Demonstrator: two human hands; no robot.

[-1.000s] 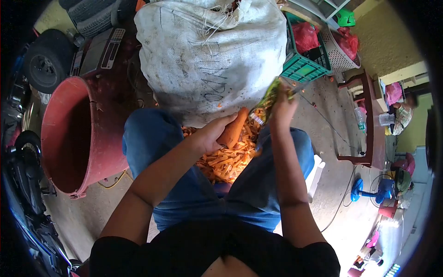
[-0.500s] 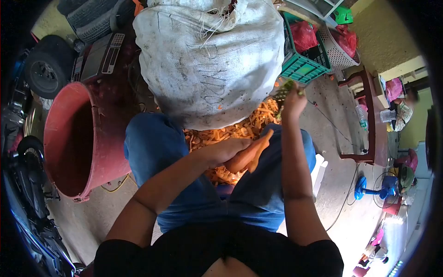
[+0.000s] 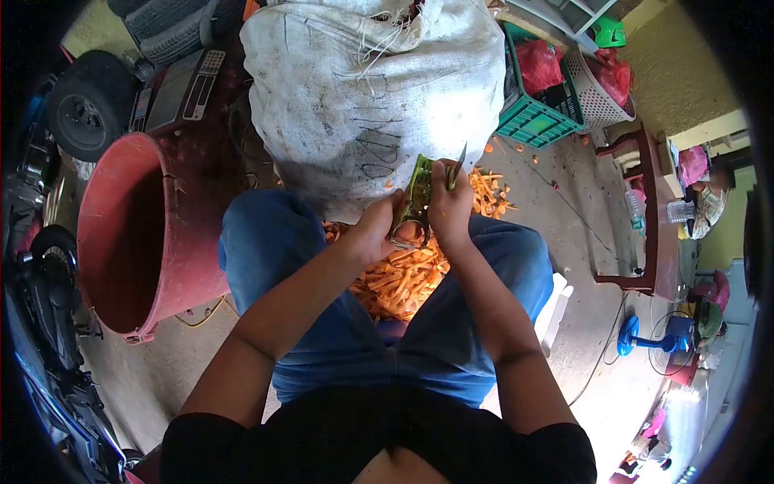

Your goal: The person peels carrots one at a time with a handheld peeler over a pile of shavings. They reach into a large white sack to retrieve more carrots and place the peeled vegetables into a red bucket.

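Carrot point(image 3: 408, 233) half-hidden behind right hand point(image 3: 448, 211), peeler point(image 3: 419, 187)

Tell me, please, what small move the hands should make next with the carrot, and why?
Probably a stroke of the green peeler away from the body along the carrot. The right hand holds it against the carrot beside the left hand that grips it, and both sit over the pile of peelings, so a strip should drop there.

- Type of place: informal bulk vegetable-prep yard, shared with garage storage.
- Stock: bulging white woven sack point(image 3: 371, 97).
- Waste: heap of orange carrot peelings point(image 3: 399, 278) on bare concrete floor point(image 3: 588, 266).
- Equipment: large red plastic tub point(image 3: 137, 234); grey keypad weighing scale point(image 3: 173, 89); green plastic crate point(image 3: 532, 121).
- Garage stores: black rubber tyres point(image 3: 89, 105).
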